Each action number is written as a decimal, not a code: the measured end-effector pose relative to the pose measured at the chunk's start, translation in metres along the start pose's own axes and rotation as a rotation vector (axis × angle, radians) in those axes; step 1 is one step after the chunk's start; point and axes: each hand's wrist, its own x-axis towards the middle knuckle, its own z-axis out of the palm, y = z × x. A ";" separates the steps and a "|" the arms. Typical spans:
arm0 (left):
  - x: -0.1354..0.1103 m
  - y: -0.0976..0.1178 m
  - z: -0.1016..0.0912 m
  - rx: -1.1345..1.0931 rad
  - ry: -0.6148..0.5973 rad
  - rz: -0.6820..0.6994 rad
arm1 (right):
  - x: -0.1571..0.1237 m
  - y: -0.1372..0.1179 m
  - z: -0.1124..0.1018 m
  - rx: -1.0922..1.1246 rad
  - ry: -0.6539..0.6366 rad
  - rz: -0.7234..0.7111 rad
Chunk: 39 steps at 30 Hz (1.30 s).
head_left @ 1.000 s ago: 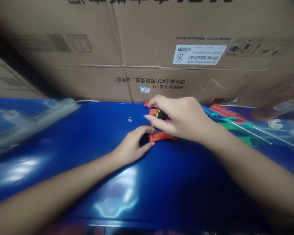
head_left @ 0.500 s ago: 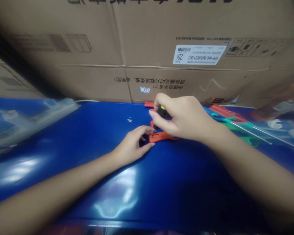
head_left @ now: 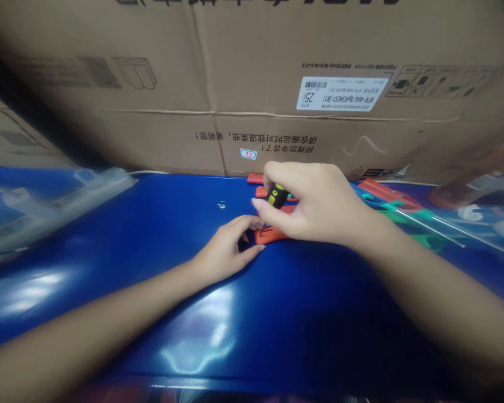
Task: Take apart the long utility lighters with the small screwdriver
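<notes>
My right hand (head_left: 308, 201) is closed round the black and yellow handle of a screwdriver (head_left: 277, 196). Its thin shaft points down at the end of an orange-red plastic piece (head_left: 271, 235) lying on the blue table. My left hand (head_left: 235, 243) grips the left end of that piece between thumb and fingers. A dark slot runs along the top of the piece, and my right hand hides its far end. Behind it lie more red pieces of similar shape (head_left: 256, 178), partly covered by my right hand.
A large cardboard box (head_left: 151, 129) stands along the back of the blue table (head_left: 130, 235). Several tiny pale slivers (head_left: 222, 205) lie left of the red pieces. To the right are red and green plastic parts (head_left: 390, 196) with thin rods; a clear plastic bag (head_left: 67, 207) lies left.
The screwdriver handle has turned in my right hand, showing more yellow. My right fingers have shifted slightly, while my left hand stays in place on the orange-red piece.
</notes>
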 end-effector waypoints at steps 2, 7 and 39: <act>0.000 0.000 0.000 -0.006 -0.006 -0.003 | 0.000 0.001 0.001 0.000 0.002 0.015; 0.000 0.001 -0.001 -0.009 -0.006 -0.008 | 0.001 0.000 -0.001 0.069 -0.063 0.020; 0.001 0.000 -0.001 0.009 -0.005 0.063 | 0.000 -0.004 -0.011 0.126 -0.154 0.034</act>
